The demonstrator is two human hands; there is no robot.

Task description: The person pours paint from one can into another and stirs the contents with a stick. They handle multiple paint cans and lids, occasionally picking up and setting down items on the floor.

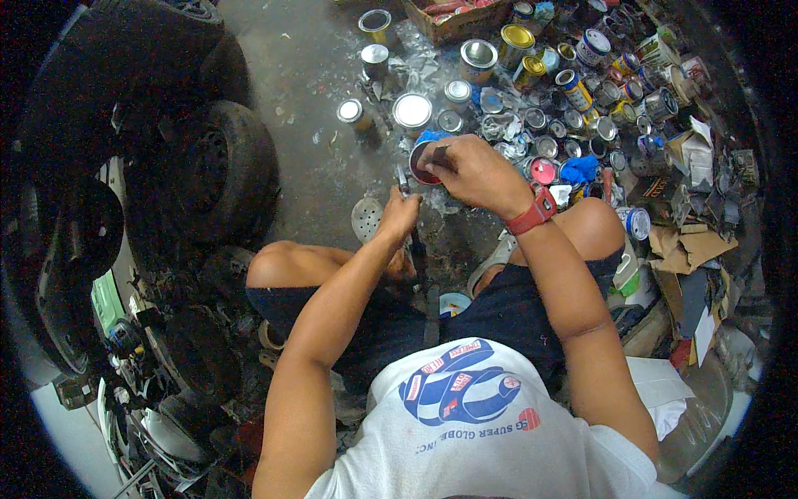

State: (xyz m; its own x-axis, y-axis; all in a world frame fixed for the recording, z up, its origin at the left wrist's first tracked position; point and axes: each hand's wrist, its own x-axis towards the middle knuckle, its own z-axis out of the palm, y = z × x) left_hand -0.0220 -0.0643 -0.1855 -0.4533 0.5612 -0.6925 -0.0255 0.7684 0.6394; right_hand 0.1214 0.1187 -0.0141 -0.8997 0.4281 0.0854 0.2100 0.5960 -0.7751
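Note:
Just ahead of my knees stands a can [426,173] with red inside and a crumpled blue covering [431,136] at its far rim. My right hand [475,173], with a red watch on the wrist, reaches over this can. Its fingers are closed on a small dark flat piece [444,158] whose kind I cannot make out, and they hide part of the can's opening. Near and left of the can, my left hand [401,214] is closed around a thin grey metal tool [403,178] pointing away from me. The tool's lower part is hidden in the fist.
Lidded cans, among them a white-topped can [412,111], stand ahead. Many more cans and crumpled wrappings crowd the right, with a blue crumpled sheet [579,170] and torn cardboard [683,249]. A cardboard box [453,25] stands far off. A wheel [224,162] is at left.

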